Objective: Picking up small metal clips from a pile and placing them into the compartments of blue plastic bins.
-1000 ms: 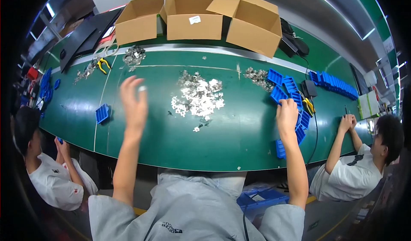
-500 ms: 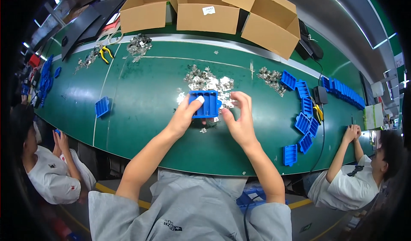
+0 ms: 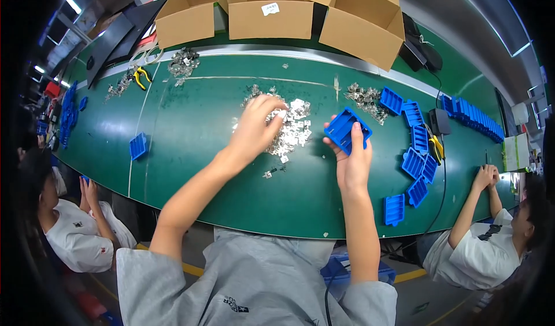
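A blue plastic tray [image 3: 342, 130] with divided slots is tilted in my right hand [image 3: 355, 163], its thumb over the near side and its fingers underneath. My left hand [image 3: 255, 128] reaches over a pile of small shiny metal parts [image 3: 296, 130] at the middle of the green table. Its fingers are curled in toward the thumb, which has a white cover on its tip. Whatever lies between those fingertips is too small to make out. A few loose parts [image 3: 267, 174] lie on the near side of the pile.
Several blue trays [image 3: 412, 163] form a curved line at right, beside yellow-handled pliers [image 3: 436, 149] and a black adapter [image 3: 439, 122]. One blue tray [image 3: 138, 146] lies left. Smaller metal heaps [image 3: 366, 101] and cardboard boxes [image 3: 270, 20] stand farther back. Co-workers sit at both sides.
The blue tray has gone from my left hand to my right hand and moved right, now tilted. My left hand has shifted up onto the metal parts, its fingers curling.
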{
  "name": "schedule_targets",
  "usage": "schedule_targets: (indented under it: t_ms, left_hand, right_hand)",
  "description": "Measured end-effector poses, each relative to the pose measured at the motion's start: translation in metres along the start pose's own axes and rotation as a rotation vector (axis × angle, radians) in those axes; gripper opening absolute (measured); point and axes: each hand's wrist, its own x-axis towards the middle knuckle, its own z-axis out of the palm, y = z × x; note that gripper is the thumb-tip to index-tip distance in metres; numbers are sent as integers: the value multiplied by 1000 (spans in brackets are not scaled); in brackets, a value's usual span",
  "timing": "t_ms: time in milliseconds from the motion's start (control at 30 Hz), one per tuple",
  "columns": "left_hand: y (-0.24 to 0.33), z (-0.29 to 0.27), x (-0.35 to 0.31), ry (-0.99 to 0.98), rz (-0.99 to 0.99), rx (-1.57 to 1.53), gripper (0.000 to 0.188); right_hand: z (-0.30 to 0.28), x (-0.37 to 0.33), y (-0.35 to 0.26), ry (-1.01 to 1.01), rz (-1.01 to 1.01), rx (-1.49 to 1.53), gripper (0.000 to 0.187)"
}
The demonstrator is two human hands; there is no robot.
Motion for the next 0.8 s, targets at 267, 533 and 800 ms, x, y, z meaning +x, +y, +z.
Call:
schedule_targets:
  t_ms: [267,533,800]
  left_hand:
    - [-20,38,24,-201,44,389,16]
    - [-11,6,4,24,-224,-107,15]
    - [-3,-10,-27,7,-534,-742,14]
  right_hand:
    - [-10,8,11,65,49,-8,39]
    - [4,-1,6,-99,197,-42,43]
    - [13,-15,18,-239,359,13,46]
